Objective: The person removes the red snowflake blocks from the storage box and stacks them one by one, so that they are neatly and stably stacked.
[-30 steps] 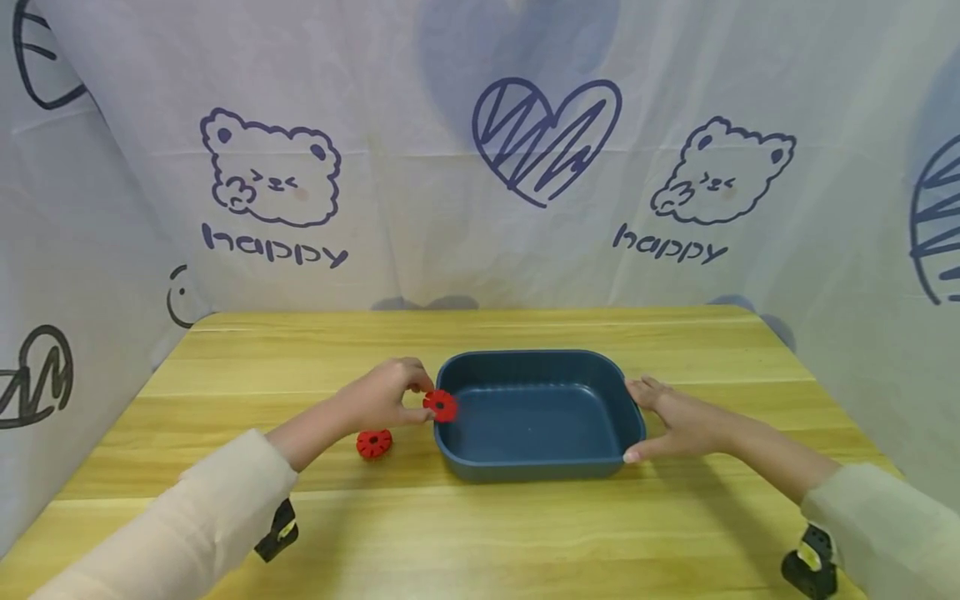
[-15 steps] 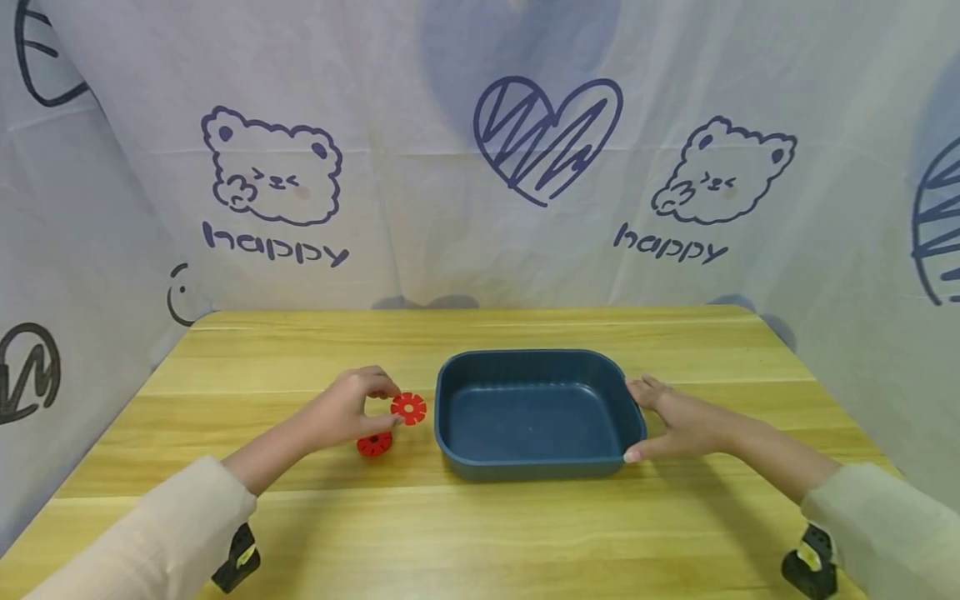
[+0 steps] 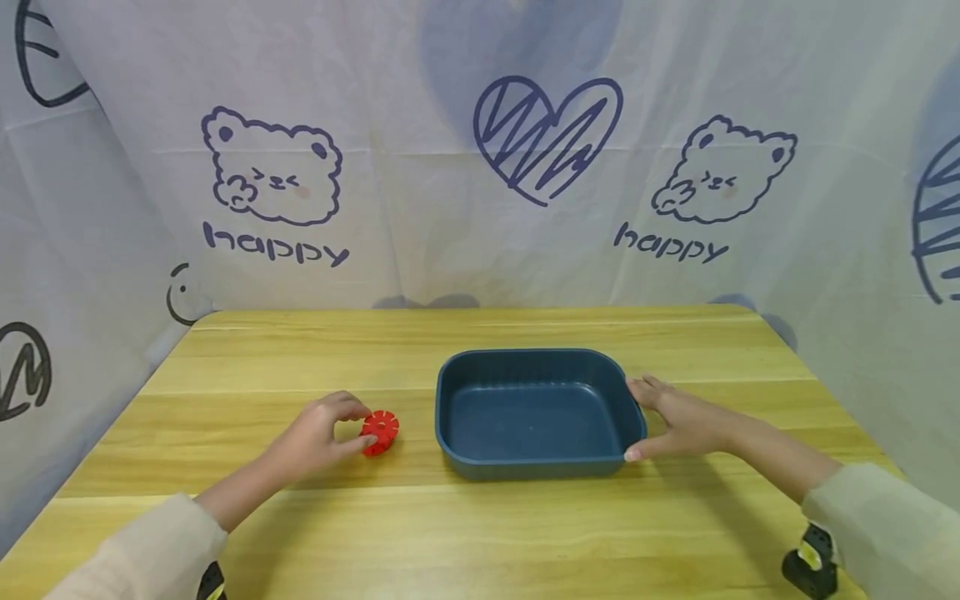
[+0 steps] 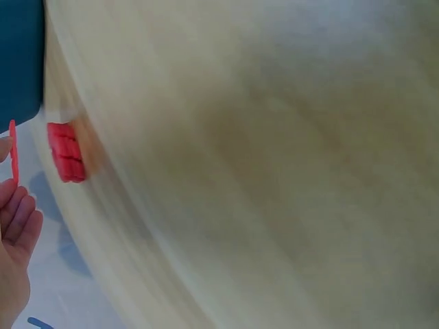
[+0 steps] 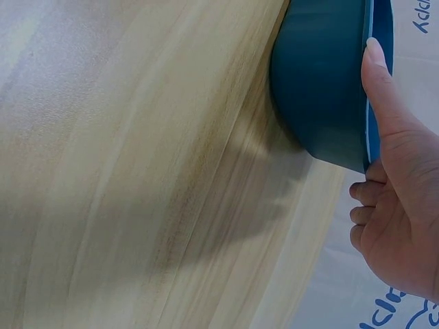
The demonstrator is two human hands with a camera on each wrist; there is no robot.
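Note:
My left hand (image 3: pixel 318 433) pinches a thin red notched disc (image 3: pixel 385 422) between thumb and fingers. In the left wrist view that notched disc (image 4: pixel 14 154) shows edge-on. Close below it on the table is a short stack of red notched discs (image 4: pixel 66 152), largely covered by the held one in the head view. A dark blue rectangular tub (image 3: pixel 532 425) stands to the right of the stack, with bare floor. My right hand (image 3: pixel 678 421) holds the tub's right end, thumb along the rim at the near corner and fingers toward the far side.
The wooden table (image 3: pixel 480 533) extends around the tub on all sides. Behind it hangs a white cloth (image 3: pixel 420 225) printed with bears, hearts and words. A black strap-like device (image 3: pixel 812 562) sits beneath the right sleeve.
My left hand has carried the red notched disc leftward and down, from the tub's left rim to just over the stack. The right hand and the tub have stayed put.

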